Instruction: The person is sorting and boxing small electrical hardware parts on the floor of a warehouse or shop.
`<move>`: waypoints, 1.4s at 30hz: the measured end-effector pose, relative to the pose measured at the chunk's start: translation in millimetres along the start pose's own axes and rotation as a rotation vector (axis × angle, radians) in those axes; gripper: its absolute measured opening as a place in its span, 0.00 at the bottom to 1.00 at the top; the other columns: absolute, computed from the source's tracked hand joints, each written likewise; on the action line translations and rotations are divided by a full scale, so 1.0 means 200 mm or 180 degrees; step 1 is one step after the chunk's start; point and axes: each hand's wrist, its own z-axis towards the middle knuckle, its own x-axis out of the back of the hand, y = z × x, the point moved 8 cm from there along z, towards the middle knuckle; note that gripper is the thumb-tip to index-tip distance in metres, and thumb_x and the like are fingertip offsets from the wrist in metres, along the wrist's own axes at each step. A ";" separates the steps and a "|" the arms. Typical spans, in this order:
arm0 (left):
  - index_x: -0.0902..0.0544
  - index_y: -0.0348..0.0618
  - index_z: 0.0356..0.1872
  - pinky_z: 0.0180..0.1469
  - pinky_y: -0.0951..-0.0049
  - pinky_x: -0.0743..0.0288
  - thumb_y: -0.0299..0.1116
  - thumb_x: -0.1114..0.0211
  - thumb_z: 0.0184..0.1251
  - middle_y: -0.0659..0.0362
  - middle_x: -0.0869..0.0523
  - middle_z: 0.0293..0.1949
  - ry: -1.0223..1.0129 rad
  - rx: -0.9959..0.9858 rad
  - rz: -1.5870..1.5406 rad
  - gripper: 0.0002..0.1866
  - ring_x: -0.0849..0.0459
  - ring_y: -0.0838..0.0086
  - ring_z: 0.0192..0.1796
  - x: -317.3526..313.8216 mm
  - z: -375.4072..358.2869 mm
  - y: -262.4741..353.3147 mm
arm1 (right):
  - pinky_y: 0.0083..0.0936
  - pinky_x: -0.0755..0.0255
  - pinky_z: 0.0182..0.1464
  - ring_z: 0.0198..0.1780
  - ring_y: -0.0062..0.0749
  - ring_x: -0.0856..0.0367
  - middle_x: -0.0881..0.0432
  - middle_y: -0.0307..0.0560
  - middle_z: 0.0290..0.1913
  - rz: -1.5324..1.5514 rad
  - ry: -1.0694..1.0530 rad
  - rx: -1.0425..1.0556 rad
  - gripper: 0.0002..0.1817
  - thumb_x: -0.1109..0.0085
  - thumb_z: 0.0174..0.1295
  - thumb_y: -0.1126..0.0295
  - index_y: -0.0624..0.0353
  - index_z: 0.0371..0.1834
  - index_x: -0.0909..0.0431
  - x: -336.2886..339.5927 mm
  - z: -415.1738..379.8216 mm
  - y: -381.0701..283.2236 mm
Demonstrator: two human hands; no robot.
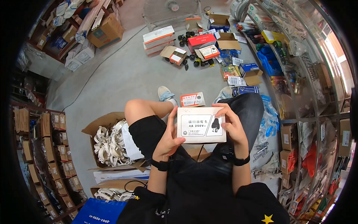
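Between both hands I hold a white cardboard box, its printed face toward me, with black lettering reading "4A 250V" and a picture of a black lamp holder. My left hand grips its left end, thumb on the front face. My right hand grips the right end, fingers over the top edge and the upper right corner. The box looks closed; its contents are hidden. Just beyond it, a red-and-white box stands on the floor between my shoes.
A carton of white ring-shaped clamps stands at my left. Ahead lie several small boxes, including a red box, and black lamp holders. A floor fan stands behind them. Stocked shelves line both sides.
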 end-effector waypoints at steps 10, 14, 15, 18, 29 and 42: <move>0.61 0.48 0.68 0.64 0.65 0.45 0.28 0.28 0.38 0.48 0.41 0.62 0.0097 -0.0450 0.0533 0.58 0.40 0.63 0.65 0.03 0.02 0.02 | 0.27 0.50 0.64 0.64 0.37 0.44 0.42 0.55 0.62 -0.0145 0.0167 -0.0519 0.48 0.36 0.42 0.70 0.59 0.67 0.56 -0.02 0.00 0.08; 0.61 0.48 0.68 0.64 0.65 0.46 0.29 0.27 0.38 0.49 0.42 0.62 0.0121 -0.0617 0.0871 0.58 0.42 0.64 0.65 0.04 0.03 0.03 | 0.29 0.50 0.64 0.67 0.40 0.49 0.47 0.58 0.64 -0.0561 0.0099 -0.0665 0.56 0.32 0.39 0.71 0.60 0.68 0.63 -0.03 -0.01 0.15; 0.61 0.48 0.68 0.64 0.65 0.47 0.29 0.27 0.38 0.49 0.42 0.62 0.0135 -0.0581 0.0814 0.58 0.42 0.64 0.65 0.04 0.03 0.02 | 0.29 0.50 0.64 0.67 0.40 0.49 0.47 0.58 0.64 -0.0563 0.0091 -0.0672 0.56 0.32 0.39 0.71 0.60 0.68 0.63 -0.04 -0.01 0.16; 0.61 0.48 0.68 0.65 0.66 0.48 0.30 0.28 0.38 0.49 0.41 0.62 0.0193 -0.0501 0.0712 0.58 0.42 0.64 0.65 0.06 0.03 -0.01 | 0.29 0.51 0.64 0.66 0.40 0.48 0.47 0.57 0.64 -0.0690 0.0083 -0.0684 0.55 0.32 0.39 0.70 0.61 0.68 0.63 -0.03 -0.01 0.18; 0.58 0.47 0.68 0.67 0.68 0.58 0.38 0.27 0.40 0.51 0.47 0.64 -0.0252 -0.0093 0.1413 0.56 0.52 0.64 0.69 0.08 0.08 -0.36 | 0.44 0.51 0.62 0.62 0.54 0.45 0.44 0.56 0.64 -0.3851 -0.1324 -0.0440 0.60 0.25 0.22 0.51 0.53 0.65 0.46 -0.10 -0.05 0.08; 0.53 0.53 0.68 0.62 0.65 0.46 0.29 0.35 0.51 0.51 0.50 0.66 0.0923 0.0234 0.0003 0.45 0.46 0.65 0.65 0.34 0.12 -0.50 | 0.38 0.38 0.48 0.48 0.48 0.34 0.34 0.52 0.49 -0.4047 -0.1903 -0.0522 0.53 0.31 0.24 0.63 0.46 0.64 0.44 -0.13 0.20 0.39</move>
